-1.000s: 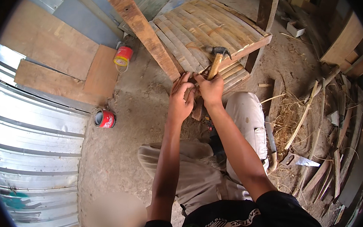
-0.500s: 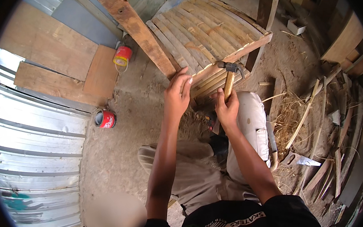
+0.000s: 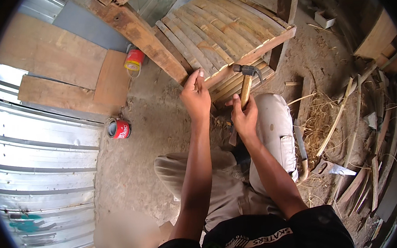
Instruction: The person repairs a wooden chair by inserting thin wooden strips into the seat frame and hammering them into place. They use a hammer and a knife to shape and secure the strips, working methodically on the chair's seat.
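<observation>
My right hand [image 3: 245,116] is wrapped around the wooden handle of a claw hammer [image 3: 246,86], its dark head upright by the front edge of a bamboo-slat shelf [image 3: 228,30]. My left hand [image 3: 195,97] is closed in a pinch at the shelf's near left corner, where a brown wooden post [image 3: 143,44] meets the front rail [image 3: 256,53]. Whatever lies between those fingertips is too small or hidden to make out. Below the top slats, a second slatted level [image 3: 237,84] shows behind the hammer.
On the left, a red can [image 3: 119,129] stands by a corrugated metal wall [image 3: 43,159]; a red-and-yellow can [image 3: 134,60] is farther off near plywood sheets [image 3: 58,56]. To the right lie a handsaw [image 3: 335,167], wood shavings [image 3: 323,119] and several long wood strips [image 3: 347,112].
My left hand has gone from fingers loosely extended at the corner to a tighter pinch there. The hammer has shifted slightly left and up in my right hand. The view has moved a little.
</observation>
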`<state>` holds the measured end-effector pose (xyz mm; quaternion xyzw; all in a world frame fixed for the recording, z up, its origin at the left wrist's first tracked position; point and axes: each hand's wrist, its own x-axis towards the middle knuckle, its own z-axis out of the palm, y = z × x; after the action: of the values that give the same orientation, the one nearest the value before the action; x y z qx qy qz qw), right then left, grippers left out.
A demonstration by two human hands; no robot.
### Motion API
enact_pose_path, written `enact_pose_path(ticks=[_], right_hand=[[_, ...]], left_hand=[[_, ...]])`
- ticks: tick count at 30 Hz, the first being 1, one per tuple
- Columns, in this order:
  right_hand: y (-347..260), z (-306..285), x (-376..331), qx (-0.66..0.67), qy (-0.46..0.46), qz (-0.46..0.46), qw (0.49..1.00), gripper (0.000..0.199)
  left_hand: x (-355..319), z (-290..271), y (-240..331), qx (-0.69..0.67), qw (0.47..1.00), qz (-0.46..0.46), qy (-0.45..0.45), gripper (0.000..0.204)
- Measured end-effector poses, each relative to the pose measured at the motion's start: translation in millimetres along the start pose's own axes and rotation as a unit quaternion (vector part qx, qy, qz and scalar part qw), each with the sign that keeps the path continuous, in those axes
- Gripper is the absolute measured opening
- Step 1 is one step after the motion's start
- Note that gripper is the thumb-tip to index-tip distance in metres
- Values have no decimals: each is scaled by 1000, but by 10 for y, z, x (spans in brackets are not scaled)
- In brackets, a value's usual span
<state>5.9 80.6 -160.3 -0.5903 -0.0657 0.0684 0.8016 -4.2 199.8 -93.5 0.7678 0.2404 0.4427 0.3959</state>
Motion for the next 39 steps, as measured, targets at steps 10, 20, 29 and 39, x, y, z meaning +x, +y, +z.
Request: enact_pose_path(ticks=[10,20,29,39], right_hand=[[-97,-54,51,45,12,11,999,22],[-46,4,65,70,18,36,997,23],[-27,16,94,83,30,25,996,26],[20,17,86,85,29,35,995,25]], left_hand=[[69,65,26,-80,995,-28,49,19],[77,-93,116,10,998,-52,20,19],[75,7,48,-12,996,-81,40,21],[65,-3,62,-50,994,-86,41,23]])
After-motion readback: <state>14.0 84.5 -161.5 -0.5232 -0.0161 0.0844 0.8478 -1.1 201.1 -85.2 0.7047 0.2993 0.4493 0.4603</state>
